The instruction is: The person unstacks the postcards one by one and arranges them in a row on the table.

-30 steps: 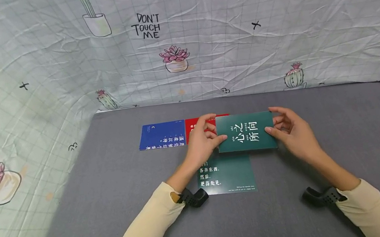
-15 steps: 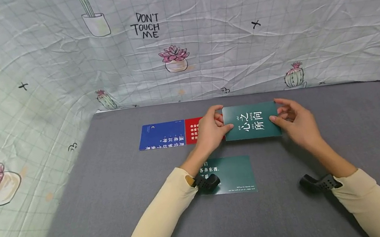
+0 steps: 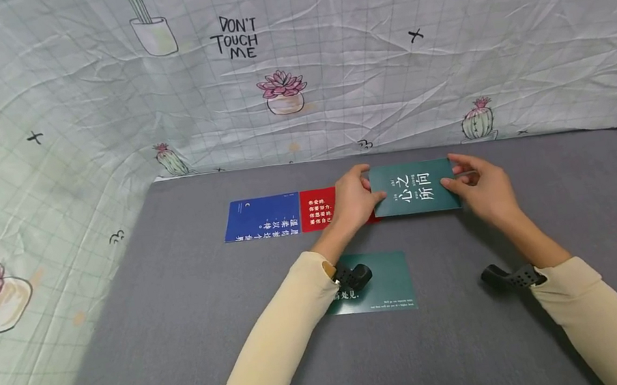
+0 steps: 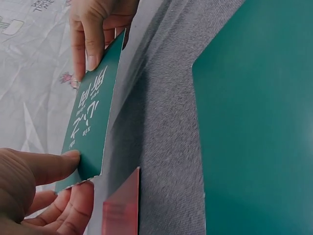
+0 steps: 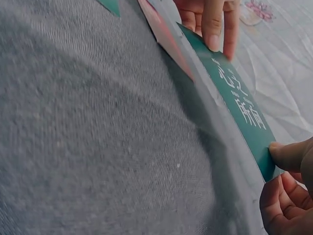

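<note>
A green card (image 3: 414,188) with white Chinese characters is held level by its two short ends, just above the table. My left hand (image 3: 350,201) pinches its left end, thumb on top and fingers beneath. The right end is pinched the same way by my right hand (image 3: 485,188). Under and beside my left hand lies a red card (image 3: 318,209), partly hidden by that hand. A blue card (image 3: 262,217) lies flat against the red one's left edge. Nearer to me, a second green card (image 3: 383,281) rests on the table, partly covered by my left wrist.
The table has a grey cloth cover (image 3: 187,341). Behind it and at the left hangs a pale curtain (image 3: 350,68) printed with cacti and succulents. A black wrist strap (image 3: 352,276) sits on my left wrist, and another black strap (image 3: 513,279) on my right.
Both hands have carried the green card away from me and to the right, off the lower green card and to the red card's right end. The cards on the table have stayed put.
</note>
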The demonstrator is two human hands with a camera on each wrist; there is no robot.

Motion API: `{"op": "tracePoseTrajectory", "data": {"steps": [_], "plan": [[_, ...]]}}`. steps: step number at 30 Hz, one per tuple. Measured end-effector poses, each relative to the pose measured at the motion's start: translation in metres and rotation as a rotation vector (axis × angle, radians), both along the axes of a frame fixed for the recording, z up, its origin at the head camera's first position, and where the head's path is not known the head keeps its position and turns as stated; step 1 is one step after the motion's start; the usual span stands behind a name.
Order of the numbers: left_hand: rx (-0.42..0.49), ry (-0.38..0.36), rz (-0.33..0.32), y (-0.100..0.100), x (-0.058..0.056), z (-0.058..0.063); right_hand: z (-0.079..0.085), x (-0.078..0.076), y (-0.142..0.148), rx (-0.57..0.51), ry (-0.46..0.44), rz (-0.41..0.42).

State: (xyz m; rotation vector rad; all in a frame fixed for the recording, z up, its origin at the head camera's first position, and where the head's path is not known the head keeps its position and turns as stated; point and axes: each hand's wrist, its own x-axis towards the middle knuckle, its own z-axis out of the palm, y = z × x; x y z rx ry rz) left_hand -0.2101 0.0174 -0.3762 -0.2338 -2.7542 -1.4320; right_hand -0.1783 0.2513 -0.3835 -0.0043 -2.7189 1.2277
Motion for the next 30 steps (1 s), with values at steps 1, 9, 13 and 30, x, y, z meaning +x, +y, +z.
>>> {"op": "tracePoseTrajectory", "data": {"steps": [1,9,13,30], "plan": [[-0.014,-0.001,-0.002,0.001,0.0,0.0,0.0,-0.001,0.0,0.0,-0.004,0.001],[-0.143,0.001,-0.018,0.01,-0.001,-0.008,-0.009,-0.002,0.007,0.024,-0.013,0.004],[-0.155,0.008,-0.027,0.012,-0.001,-0.012,-0.01,-0.004,0.008,0.051,-0.015,0.005],[-0.201,-0.001,-0.023,0.017,-0.001,-0.014,-0.018,-0.009,0.01,0.1,0.013,0.01]]}}
